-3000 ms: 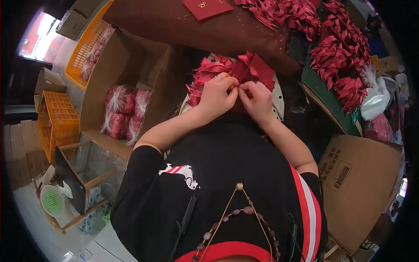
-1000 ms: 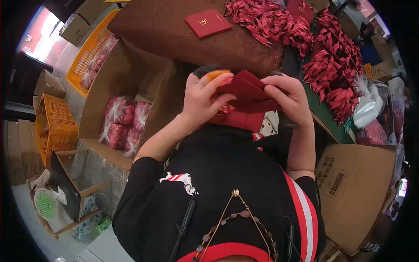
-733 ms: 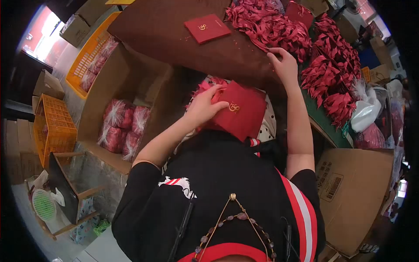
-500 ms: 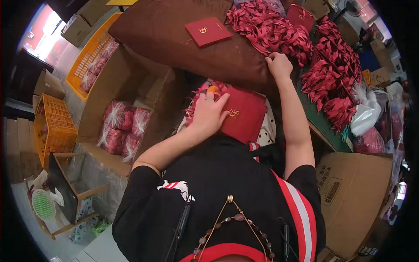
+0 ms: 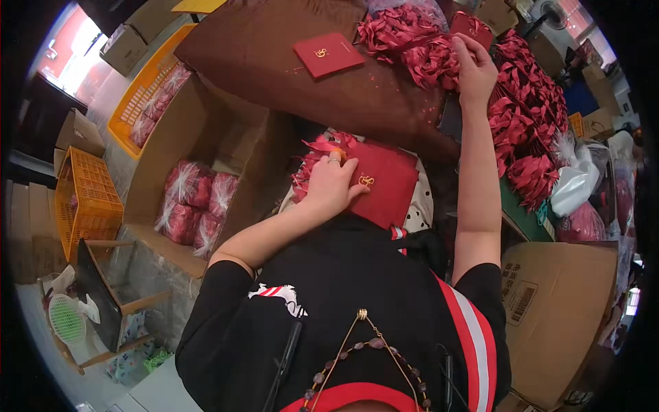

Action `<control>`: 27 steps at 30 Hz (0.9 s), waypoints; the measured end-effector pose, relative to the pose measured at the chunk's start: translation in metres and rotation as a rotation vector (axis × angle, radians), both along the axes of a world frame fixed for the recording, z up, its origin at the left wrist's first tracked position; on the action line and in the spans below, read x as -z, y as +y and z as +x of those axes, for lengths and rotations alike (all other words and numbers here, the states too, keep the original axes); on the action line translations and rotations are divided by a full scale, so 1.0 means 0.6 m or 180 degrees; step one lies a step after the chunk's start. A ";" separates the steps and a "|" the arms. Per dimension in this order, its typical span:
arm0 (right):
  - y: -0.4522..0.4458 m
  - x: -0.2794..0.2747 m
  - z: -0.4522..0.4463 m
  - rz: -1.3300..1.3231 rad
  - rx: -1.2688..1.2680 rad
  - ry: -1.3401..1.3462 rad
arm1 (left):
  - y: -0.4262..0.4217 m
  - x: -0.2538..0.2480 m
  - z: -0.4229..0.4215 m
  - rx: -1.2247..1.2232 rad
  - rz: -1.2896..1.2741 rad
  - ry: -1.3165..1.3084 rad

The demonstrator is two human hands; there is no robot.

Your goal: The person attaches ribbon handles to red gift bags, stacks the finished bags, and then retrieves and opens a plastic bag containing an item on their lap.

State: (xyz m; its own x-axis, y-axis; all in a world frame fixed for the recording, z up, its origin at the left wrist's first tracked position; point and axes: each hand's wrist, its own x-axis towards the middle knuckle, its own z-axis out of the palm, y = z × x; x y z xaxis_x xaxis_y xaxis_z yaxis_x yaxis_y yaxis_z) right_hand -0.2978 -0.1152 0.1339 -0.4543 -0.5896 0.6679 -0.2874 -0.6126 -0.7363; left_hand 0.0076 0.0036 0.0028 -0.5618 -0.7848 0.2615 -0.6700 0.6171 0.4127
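Observation:
My left hand [image 5: 331, 185] lies with spread fingers on the left part of a red folder [image 5: 388, 182] with a gold logo, which rests on my lap. An orange covering shows on one finger, beside a ring. Under and left of that hand is a bunch of red ribbons [image 5: 300, 180]. My right hand [image 5: 475, 72] is raised at the upper right, thumb and fingertips pinched on a red ribbon [image 5: 449, 42] at the edge of a ribbon pile [image 5: 427, 63]. Another red folder [image 5: 328, 55] lies flat on the brown-covered surface [image 5: 274, 75].
An open cardboard box [image 5: 161, 209] at left holds bagged red bundles [image 5: 184, 206]. Orange crates [image 5: 93, 199] stand beyond it. More ribbons [image 5: 525, 110] and a clear plastic bag [image 5: 575, 180] are at right, above a large carton [image 5: 559, 295]. A wooden-framed chair [image 5: 117, 295] stands lower left.
My hands have parted from the red folder, which now lies on my lap. My right hand reached to the ribbon pile, then moved up and right with pinched fingers. My left hand has settled on the folder.

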 end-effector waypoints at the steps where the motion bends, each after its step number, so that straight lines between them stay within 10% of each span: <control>1: 0.019 -0.024 0.010 0.0206 -0.0074 -0.0335 | 0.000 -0.002 -0.001 -0.0017 0.0095 -0.0033; 9: 0.126 -0.115 -0.002 -0.1223 -0.0700 -0.0489 | -0.006 0.000 -0.002 -0.0154 0.0528 0.0119; 23: 0.251 0.135 0.189 0.2372 -0.0716 0.1195 | -0.021 0.013 0.006 -0.0249 0.0443 0.0410; 27: 0.242 0.164 0.199 0.1879 -0.0362 0.2275 | -0.029 -0.009 0.012 -0.0248 0.0967 0.0713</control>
State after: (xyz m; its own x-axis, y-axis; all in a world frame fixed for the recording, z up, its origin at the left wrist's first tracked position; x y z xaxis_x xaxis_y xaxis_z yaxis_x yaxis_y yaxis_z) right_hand -0.1784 0.0300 0.0352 0.0302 -0.9383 0.3445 -0.7537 -0.2478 -0.6087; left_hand 0.0147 -0.0139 0.0083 -0.4529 -0.8835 0.1198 -0.5825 0.3950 0.7104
